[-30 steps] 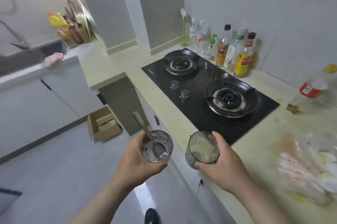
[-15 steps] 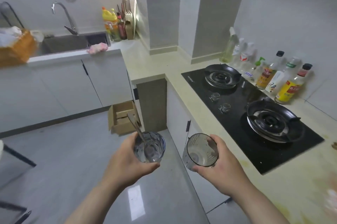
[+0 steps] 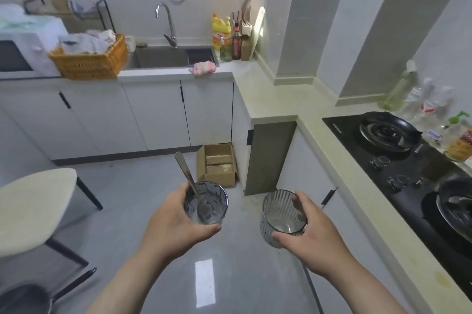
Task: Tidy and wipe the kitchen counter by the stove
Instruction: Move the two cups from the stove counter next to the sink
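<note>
Ribbed glass (image 3: 281,210) sits clasped in the right hand (image 3: 316,239), spoon glass (image 3: 217,198) in the left hand (image 3: 171,224), short of the sink (image 3: 163,58). Both seem fragile, slick: hold mid-wall.

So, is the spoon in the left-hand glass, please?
In: the spoon sits bowl-down inside the glass in the left hand, handle above the rim.

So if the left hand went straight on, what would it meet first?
The way looks free nearby. Beyond the left hand and its glass, the line runs toward the cardboard box by the cabinets, though depth is unclear.
</note>
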A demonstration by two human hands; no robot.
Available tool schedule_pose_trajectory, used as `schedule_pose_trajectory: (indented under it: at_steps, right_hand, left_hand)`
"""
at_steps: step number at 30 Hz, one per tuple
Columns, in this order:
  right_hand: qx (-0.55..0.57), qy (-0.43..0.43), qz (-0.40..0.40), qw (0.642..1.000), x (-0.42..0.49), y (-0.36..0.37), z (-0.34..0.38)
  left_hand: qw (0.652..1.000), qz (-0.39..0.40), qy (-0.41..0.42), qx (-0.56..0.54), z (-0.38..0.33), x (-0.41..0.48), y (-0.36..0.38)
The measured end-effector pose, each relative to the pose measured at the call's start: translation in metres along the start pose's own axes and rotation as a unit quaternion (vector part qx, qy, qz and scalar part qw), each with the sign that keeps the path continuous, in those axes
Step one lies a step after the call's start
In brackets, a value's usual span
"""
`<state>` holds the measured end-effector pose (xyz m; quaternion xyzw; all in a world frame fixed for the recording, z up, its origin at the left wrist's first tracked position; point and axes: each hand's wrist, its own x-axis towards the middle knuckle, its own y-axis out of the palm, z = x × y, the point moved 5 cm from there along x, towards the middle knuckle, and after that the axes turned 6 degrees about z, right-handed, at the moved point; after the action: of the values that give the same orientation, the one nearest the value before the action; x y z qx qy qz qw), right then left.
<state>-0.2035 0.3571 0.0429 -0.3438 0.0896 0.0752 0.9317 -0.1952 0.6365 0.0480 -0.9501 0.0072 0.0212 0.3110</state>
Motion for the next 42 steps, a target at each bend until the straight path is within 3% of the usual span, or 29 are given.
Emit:
schedule_pose_trajectory:
  at_steps: [12, 31, 42]
  right_hand:
    - [-0.026, -0.052, 0.037, 0.998, 0.103, 0.038, 0.065]
    - [0.005, -0.107, 0.028, 0.994, 0.367, -0.012, 0.124]
    - [0.029, -0.074, 0.045, 0.996, 0.471, -0.035, 0.127]
  left_hand:
    - [0.997, -0.065, -0.051, 0.001, 0.040, 0.063, -0.064]
    - [0.997, -0.070, -0.025, -0.025, 0.012, 0.312, -0.090]
    - [0.998, -0.053, -0.021, -0.021, 0.014, 0.451, -0.090]
